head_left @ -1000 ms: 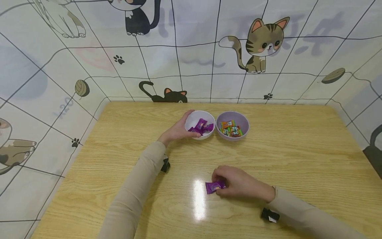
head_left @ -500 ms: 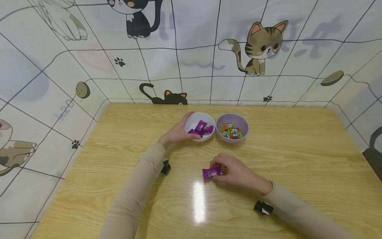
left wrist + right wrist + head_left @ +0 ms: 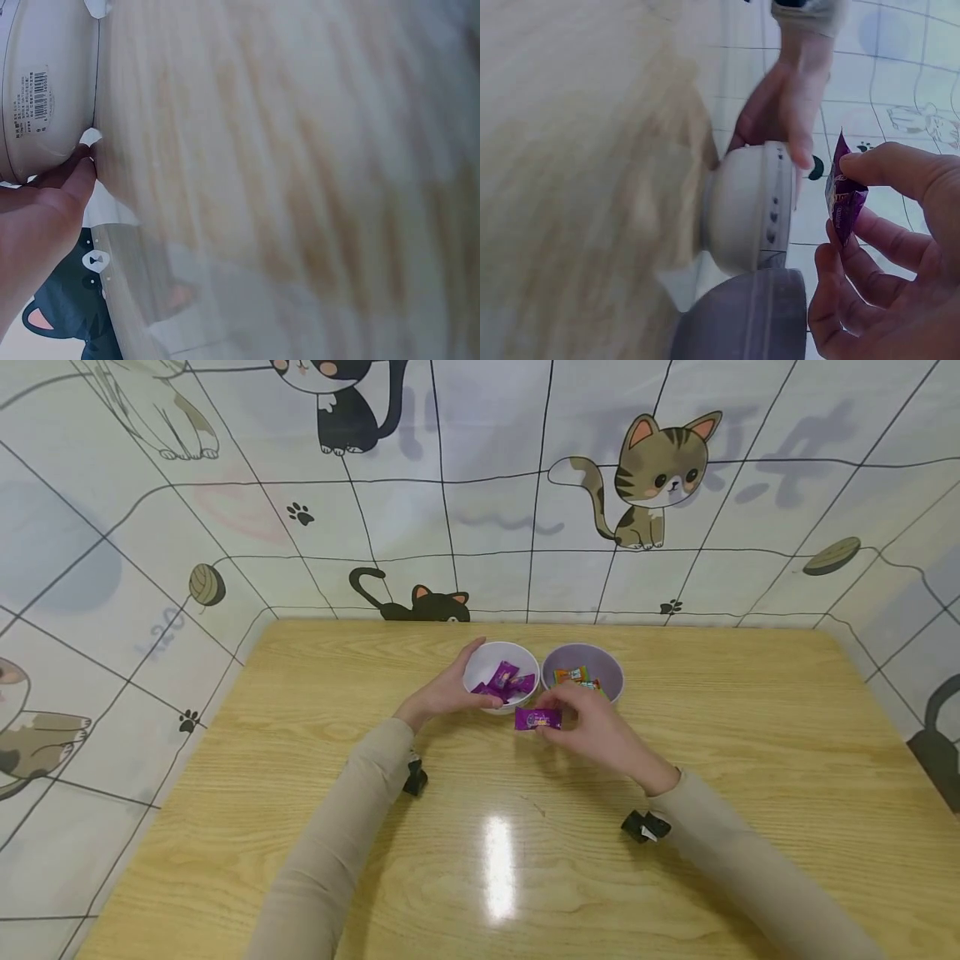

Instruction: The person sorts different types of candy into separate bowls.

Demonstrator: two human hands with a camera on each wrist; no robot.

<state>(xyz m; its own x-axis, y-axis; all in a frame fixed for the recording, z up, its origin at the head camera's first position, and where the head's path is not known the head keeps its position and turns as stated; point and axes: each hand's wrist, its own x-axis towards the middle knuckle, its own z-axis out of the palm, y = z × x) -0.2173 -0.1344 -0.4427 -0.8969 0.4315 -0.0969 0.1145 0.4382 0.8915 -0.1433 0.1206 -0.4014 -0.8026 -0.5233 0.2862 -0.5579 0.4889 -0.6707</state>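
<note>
My left hand [image 3: 444, 687] holds the white bowl [image 3: 480, 662] from its left side, thumb at the near rim and fingers round the back. Several purple-wrapped candies [image 3: 504, 676] lie inside that bowl. Between thumb and fingers of my right hand [image 3: 600, 728] is another purple-wrapped candy [image 3: 537, 719], raised just in front of the two bowls. In the right wrist view this candy [image 3: 845, 199] is seen edge-on, pinched, with the white bowl [image 3: 739, 206] beyond it. The left wrist view shows the bowl's side [image 3: 52, 75] with a printed barcode label.
A lilac bowl [image 3: 613, 672] stands against the white bowl's right side, holding several orange and green wrapped candies [image 3: 572, 674], partly hidden by my right hand. The wooden table [image 3: 750, 718] meets a cat-patterned wall covering [image 3: 495, 510] at the back.
My right hand has carried the purple candy forward from the table's front part up to the bowls. The left hand and both bowls have stayed in place.
</note>
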